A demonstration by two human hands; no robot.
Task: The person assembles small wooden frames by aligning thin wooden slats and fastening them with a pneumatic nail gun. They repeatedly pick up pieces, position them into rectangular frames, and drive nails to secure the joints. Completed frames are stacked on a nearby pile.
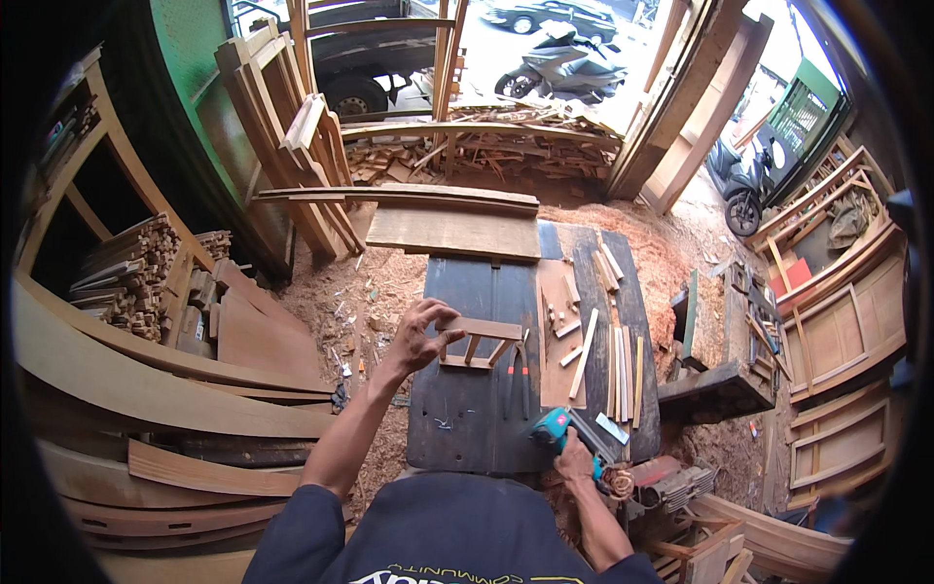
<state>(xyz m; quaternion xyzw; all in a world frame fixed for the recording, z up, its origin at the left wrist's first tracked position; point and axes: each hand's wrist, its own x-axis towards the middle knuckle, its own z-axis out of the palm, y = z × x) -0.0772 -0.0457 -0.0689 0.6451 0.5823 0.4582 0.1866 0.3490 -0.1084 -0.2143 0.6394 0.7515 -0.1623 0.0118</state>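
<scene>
My left hand (424, 336) grips the left end of a small wooden frame (486, 329) between thumb and fingers. The frame stands on the dark workbench (457, 419), with short slats joining its two longer pieces. In my right hand (576, 461) is a teal and black nail gun (553, 429), held low over the bench's near right edge. A pair of pincers (517, 382) with dark handles lies just right of the frame. Thin wooden strips (619, 375) and several short wood pieces (568, 323) lie on the bench's right half, around a flat brown board (551, 384).
Wide planks (452, 229) lie across the bench's far end. Curved boards (175, 389) and stacked offcuts (126, 282) fill the left side. A machine (671, 485) sits by the near right corner; a metal-edged stand (720, 384) is farther right. Sawdust (642, 258) covers the floor.
</scene>
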